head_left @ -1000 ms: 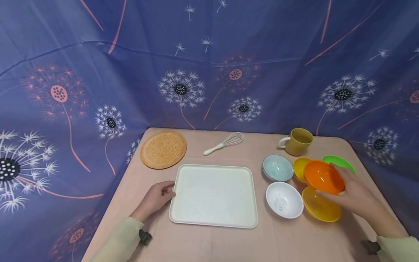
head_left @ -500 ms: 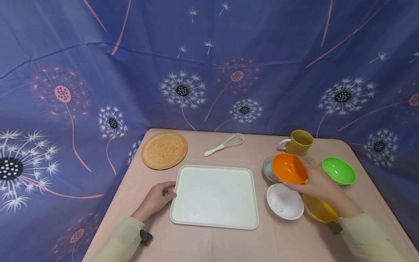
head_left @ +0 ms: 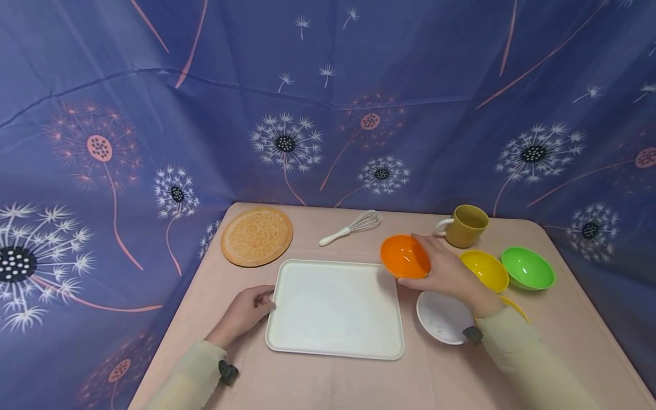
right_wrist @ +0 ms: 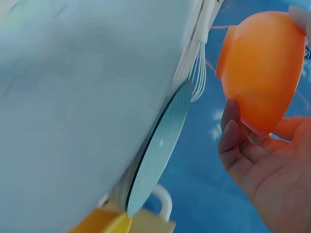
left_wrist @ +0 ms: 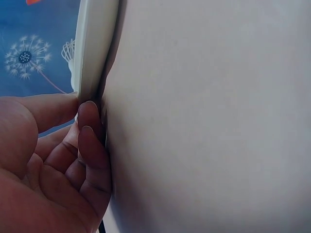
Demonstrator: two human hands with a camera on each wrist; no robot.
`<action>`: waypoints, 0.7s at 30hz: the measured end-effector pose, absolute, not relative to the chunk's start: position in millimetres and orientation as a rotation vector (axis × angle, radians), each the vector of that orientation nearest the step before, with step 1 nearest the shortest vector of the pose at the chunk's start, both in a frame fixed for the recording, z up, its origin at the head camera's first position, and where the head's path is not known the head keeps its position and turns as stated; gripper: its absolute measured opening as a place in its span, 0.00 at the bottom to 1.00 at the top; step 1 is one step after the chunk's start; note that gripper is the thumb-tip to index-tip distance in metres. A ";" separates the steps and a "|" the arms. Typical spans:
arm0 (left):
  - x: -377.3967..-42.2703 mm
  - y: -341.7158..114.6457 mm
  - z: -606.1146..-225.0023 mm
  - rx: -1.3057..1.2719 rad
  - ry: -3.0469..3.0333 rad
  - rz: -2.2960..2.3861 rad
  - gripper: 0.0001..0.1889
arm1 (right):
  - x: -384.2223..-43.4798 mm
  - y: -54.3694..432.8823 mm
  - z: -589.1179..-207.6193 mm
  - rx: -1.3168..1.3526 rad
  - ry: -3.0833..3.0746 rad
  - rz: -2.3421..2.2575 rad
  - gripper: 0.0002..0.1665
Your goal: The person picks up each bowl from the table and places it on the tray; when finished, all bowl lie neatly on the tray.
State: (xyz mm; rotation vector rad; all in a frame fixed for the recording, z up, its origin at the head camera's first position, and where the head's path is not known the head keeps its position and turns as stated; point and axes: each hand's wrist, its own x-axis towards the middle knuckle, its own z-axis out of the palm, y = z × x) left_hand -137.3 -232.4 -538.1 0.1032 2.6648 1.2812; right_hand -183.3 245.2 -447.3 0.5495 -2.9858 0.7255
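The right hand (head_left: 447,270) gripped the glossy orange round bowl (head_left: 404,256) aloft, right by the far right corner of the pale rectangular tray (head_left: 335,310), long axis side to side, while the left hand (head_left: 245,312) pinched its left rim.

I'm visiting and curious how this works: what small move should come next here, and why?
Probably shift the orange bowl a little left and lower it onto the tray: the right hand holds it up off the table, near the tray's far right corner, while the left hand pinches the tray's left edge.
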 end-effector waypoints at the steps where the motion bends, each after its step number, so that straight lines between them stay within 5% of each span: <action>1: -137.1 -232.7 -538.2 0.101 2.665 1.283 0.23 | -185.0 239.9 -447.8 0.561 -2.984 0.729 0.72; 21: -136.7 -233.5 -537.7 0.093 2.682 1.277 0.23 | -205.1 124.6 -473.9 0.807 -2.981 0.881 0.65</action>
